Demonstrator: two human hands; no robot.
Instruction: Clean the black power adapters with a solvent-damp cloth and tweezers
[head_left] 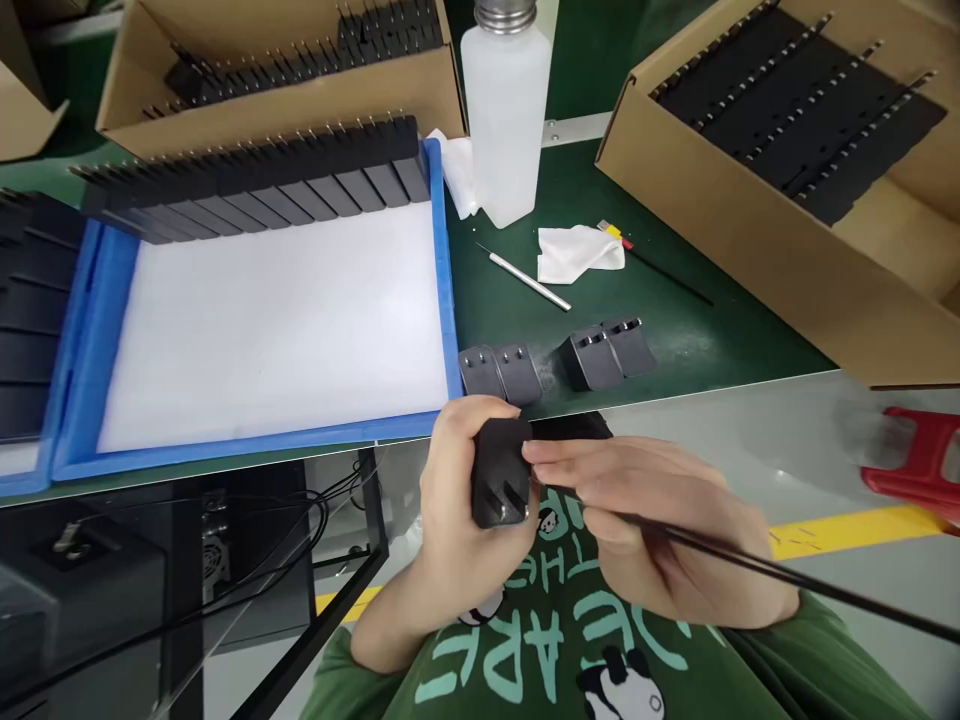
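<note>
My left hand is wrapped round a black plug-in power adapter, its two metal prongs towards me. My right hand is beside it, fingers together and their tips touching the adapter's right side. Between the thumb and fingers of that hand runs a thin black stick, reaching out to the right edge of the view; its tip is hidden. Just beyond my hands, two adapters lie side by side with prongs up, and another pair of adapters rests to their right.
A blue-rimmed tray on the green table holds a row of adapters at its back. Cardboard boxes with more adapters stand behind. A white bottle, a craft knife, a white cloth and a thin black rod lie about.
</note>
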